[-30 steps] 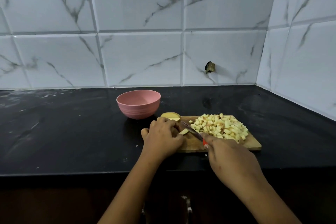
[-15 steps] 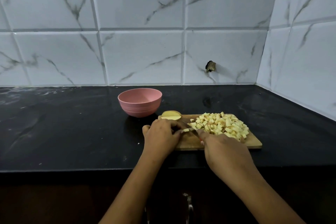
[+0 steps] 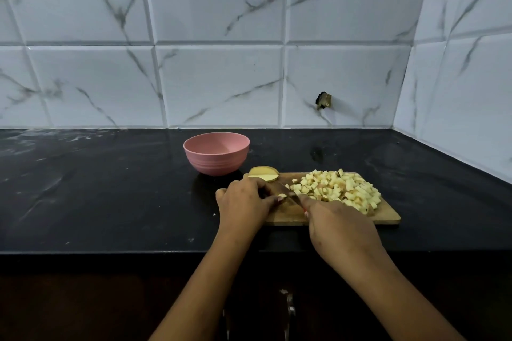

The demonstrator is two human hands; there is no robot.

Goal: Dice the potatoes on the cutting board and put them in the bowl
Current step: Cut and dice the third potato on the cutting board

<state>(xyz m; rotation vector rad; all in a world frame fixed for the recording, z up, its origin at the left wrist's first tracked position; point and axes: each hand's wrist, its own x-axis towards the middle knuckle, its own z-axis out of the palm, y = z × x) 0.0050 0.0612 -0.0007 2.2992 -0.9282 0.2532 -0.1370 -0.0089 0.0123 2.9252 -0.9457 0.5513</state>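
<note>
A wooden cutting board (image 3: pixel 388 217) lies on the black counter. On its right half sits a heap of diced potato (image 3: pixel 339 188). Potato slices (image 3: pixel 263 173) rest at the board's far left corner. My left hand (image 3: pixel 243 203) pinches a small potato piece (image 3: pixel 282 196) at its fingertips on the board. My right hand (image 3: pixel 340 227) grips a knife (image 3: pixel 289 192) whose blade lies just right of that piece; the handle is hidden in my fist. A pink bowl (image 3: pixel 216 153) stands behind the board's left end, and nothing shows inside it.
The black counter (image 3: pixel 110 196) stretches wide to the left. White marble tiles close it off at the back and on the right. A small dark fitting (image 3: pixel 323 99) sticks out of the back wall. The counter's front edge runs below my wrists.
The knife blade has worked closer to my left fingertips, and the potato piece showing there has grown shorter. Both hands stay at the board's left half.
</note>
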